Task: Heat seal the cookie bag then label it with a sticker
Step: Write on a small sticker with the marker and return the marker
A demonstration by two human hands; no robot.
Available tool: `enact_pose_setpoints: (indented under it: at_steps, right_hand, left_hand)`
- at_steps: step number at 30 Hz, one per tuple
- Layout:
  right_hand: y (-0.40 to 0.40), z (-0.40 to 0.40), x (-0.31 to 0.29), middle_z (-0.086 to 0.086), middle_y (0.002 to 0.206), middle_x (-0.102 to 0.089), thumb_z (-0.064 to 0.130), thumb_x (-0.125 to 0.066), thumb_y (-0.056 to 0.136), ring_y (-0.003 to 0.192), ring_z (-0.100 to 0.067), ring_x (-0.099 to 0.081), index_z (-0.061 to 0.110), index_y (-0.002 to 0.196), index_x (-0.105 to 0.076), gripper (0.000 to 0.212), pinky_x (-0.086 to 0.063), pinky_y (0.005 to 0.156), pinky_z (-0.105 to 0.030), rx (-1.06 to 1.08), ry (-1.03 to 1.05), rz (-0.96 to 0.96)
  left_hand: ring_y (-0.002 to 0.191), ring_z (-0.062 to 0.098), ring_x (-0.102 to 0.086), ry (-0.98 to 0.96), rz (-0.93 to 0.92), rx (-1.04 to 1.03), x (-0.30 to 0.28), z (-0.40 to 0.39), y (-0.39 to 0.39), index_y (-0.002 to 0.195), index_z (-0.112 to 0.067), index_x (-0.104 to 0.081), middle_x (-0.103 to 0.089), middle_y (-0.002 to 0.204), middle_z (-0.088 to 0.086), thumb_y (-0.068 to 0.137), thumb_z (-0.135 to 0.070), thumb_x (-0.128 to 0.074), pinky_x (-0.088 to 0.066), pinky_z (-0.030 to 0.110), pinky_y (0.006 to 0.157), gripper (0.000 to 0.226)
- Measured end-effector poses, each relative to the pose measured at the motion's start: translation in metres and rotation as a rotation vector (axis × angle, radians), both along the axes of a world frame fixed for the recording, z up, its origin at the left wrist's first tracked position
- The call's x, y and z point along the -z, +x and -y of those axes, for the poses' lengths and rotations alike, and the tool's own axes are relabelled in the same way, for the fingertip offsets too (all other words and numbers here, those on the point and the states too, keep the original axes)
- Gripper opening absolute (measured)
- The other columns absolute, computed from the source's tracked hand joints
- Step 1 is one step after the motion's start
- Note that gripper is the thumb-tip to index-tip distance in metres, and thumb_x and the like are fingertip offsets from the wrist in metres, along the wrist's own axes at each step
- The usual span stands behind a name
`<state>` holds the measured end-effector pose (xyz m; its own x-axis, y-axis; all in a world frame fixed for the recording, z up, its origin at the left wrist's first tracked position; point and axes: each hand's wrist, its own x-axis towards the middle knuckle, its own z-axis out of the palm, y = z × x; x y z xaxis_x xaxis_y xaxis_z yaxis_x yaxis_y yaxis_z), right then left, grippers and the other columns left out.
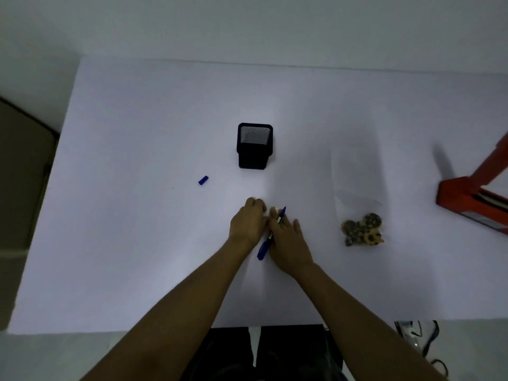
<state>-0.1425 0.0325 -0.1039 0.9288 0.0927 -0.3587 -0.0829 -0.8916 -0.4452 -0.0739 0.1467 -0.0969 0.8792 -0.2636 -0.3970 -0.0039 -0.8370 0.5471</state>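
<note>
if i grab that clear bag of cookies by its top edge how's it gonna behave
The cookie bag looks like thin clear film lying flat, so it will probably be floppy and sag. The cookies are bunched at the near end, so that end would likely hang down and swing. They look crumbly, so a hard squeeze may break them.

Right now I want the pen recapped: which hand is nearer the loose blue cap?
Left. The left hand sits right of and below the blue cap, on open table. The right hand, holding the blue pen, lies farther right, beyond the left.
</note>
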Motion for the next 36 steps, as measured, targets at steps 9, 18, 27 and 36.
enact_pose_setpoints:
  at_steps: [9,18,27,36]
  right_hand:
    - [0.001,0.000,-0.001,-0.010,0.161,-0.017,0.002,-0.052,0.091,0.150,-0.023,-0.009,0.009,0.148,-0.026,0.064,-0.001,0.121,-0.049,0.017,0.063,-0.016]
    - [0.005,0.008,-0.013,-0.013,0.156,-0.029,0.013,-0.058,0.088,0.149,-0.025,-0.013,0.005,0.151,-0.017,0.076,-0.004,0.120,-0.048,-0.005,0.128,-0.049]
    - [0.015,0.011,-0.013,-0.014,0.111,-0.063,0.009,-0.061,0.080,0.114,-0.032,-0.053,0.003,0.122,-0.051,0.043,-0.040,0.101,-0.049,-0.051,0.091,0.101]
    - [0.037,0.008,-0.012,-0.010,0.081,-0.060,0.006,-0.057,0.090,0.068,-0.019,-0.057,0.008,0.094,-0.052,0.007,-0.054,0.057,-0.034,-0.061,0.238,0.182]
  left_hand:
    - [0.098,0.026,-0.056,-0.073,-0.091,-0.034,-0.001,0.005,0.006,0.113,-0.004,-0.053,-0.045,0.124,0.014,0.092,-0.016,-0.055,-0.050,0.034,0.086,0.025]
    - [0.086,0.020,-0.057,-0.158,-0.151,-0.168,-0.003,0.011,0.008,0.106,-0.004,-0.058,-0.062,0.097,0.008,0.091,-0.018,-0.058,-0.048,0.031,0.078,0.021]
    - [0.088,0.016,-0.062,-0.197,-0.166,-0.422,-0.004,0.022,0.007,0.098,-0.010,-0.069,-0.067,0.092,0.001,0.090,-0.016,-0.062,-0.047,0.025,0.082,0.012]
    - [0.084,0.019,-0.063,-0.332,-0.173,-0.754,-0.016,0.019,0.002,0.121,-0.018,-0.056,-0.065,0.091,0.008,0.084,-0.003,-0.060,-0.054,0.030,0.080,0.040]
